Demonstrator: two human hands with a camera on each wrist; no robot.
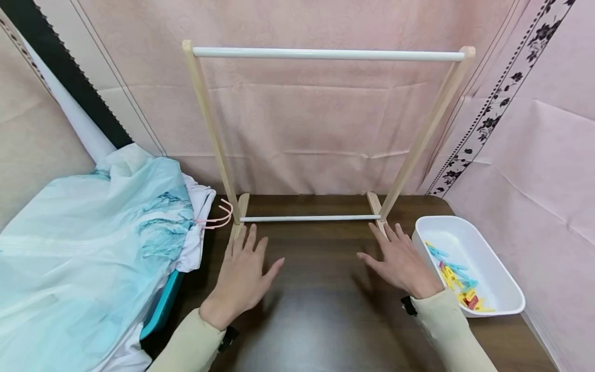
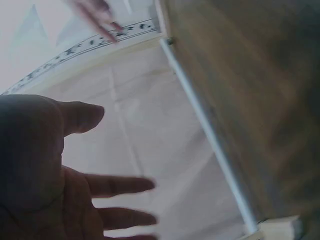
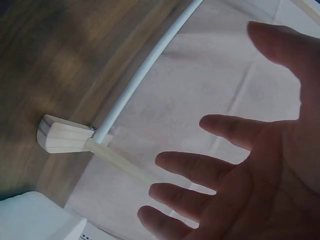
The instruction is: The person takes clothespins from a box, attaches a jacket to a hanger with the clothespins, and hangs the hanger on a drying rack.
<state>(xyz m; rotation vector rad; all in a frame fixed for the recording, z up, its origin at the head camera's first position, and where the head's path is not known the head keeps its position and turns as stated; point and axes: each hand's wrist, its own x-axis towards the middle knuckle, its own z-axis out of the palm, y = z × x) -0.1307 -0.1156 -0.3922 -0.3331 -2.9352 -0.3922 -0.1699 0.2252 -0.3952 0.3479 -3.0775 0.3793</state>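
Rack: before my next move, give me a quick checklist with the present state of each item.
1. Rack upright: ok, standing on the table.
2. Top bar bare: ok, nothing hangs on it.
3. Both hands free: ok, left grip and right grip hold nothing.
4. Pegs at hand: ok, in the tub.
5. Clothes separated: not ok, heaped together.
6. Rack joints tight: cannot tell.

Perhaps a home, judging by draped cloth (image 1: 297, 119), garments (image 1: 102, 227), clothespins (image 1: 449, 277) and rack (image 1: 325, 53).
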